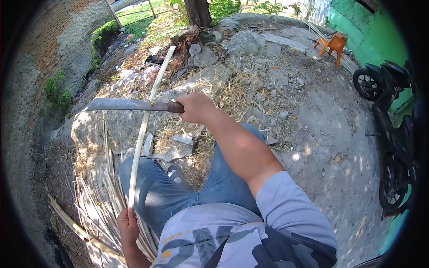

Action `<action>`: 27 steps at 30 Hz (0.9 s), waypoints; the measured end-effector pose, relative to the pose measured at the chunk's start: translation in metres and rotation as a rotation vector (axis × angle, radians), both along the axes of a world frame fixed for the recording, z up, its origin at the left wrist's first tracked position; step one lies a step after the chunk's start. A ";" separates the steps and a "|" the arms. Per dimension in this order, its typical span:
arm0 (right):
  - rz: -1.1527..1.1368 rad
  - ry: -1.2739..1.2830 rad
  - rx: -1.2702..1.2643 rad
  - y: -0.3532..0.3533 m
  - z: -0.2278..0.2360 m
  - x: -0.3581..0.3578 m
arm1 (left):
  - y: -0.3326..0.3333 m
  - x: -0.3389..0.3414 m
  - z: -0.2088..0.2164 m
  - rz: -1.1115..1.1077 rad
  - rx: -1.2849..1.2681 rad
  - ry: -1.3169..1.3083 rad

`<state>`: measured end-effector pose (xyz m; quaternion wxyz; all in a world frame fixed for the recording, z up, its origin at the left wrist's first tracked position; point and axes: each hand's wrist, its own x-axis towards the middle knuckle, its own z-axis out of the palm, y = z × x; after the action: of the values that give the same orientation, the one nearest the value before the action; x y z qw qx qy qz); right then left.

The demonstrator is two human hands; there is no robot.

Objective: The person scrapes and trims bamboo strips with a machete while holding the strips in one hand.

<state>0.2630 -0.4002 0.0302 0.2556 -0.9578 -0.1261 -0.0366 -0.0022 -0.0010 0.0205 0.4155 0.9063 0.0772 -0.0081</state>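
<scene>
Left hand gripped near end of pale strip; long axis ran away from body, leaning right. Right hand clenched machete, blade pointing left across strip.

This was an outdoor yard: a tree trunk stood beyond the grip of the right hand, a brick wall well left of it, a green wall and motorbike well right.
</scene>
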 end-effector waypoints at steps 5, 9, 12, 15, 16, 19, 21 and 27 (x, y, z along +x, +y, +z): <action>0.049 -0.017 -0.084 0.021 0.012 -0.021 | 0.005 0.003 -0.021 0.014 -0.036 -0.021; 0.405 -0.257 -0.210 0.046 0.003 -0.027 | -0.004 0.008 -0.017 0.013 0.005 -0.094; 0.485 -0.417 -0.266 0.040 -0.004 -0.022 | 0.003 0.004 -0.015 0.005 0.115 -0.114; 0.151 -0.232 -0.090 0.000 -0.013 0.000 | 0.027 -0.014 -0.011 -0.006 0.170 -0.079; 0.088 -0.110 -0.025 -0.002 -0.009 0.000 | 0.016 -0.015 -0.004 0.006 0.213 -0.075; 0.046 -0.129 -0.123 0.007 -0.001 -0.006 | 0.013 -0.008 0.002 0.021 0.291 -0.079; 0.070 -0.148 -0.170 0.013 0.004 -0.011 | 0.020 -0.012 -0.007 0.064 0.233 -0.014; 0.422 -0.382 -0.207 0.043 -0.003 -0.027 | -0.007 0.005 -0.012 0.065 0.122 -0.080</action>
<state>0.2362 -0.3572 0.0275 0.1304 -0.9071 -0.3714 -0.1492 0.0028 -0.0078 0.0086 0.3625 0.9265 0.0901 0.0463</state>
